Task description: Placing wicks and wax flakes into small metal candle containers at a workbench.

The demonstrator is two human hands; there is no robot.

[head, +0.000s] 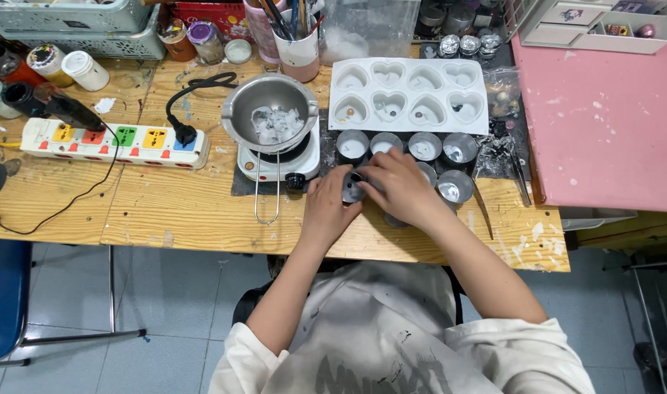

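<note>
Near the front edge of the worn wooden desk [166, 211], the left hand [326, 208] and right hand [399, 186] pinch a small round silver metal tin [352, 187] between their fingers, tilted sideways, just beside similar wax-filled tins [425, 146] and a white heart-shaped silicone mould [409, 95].

Surface: a paint-flecked wooden workbench [166, 219], its front right corner splashed white.
Left: a white power strip [114, 143] with coloured sockets, beside paint pots [85, 69].
Centre: a small white hotplate [279, 160] carrying a steel melting pot [269, 109].
Right: a white heart-shaped mould tray [409, 95] above small metal tins [441, 146], apparently on a dark mat.
Back: plastic baskets [78, 29].
</note>
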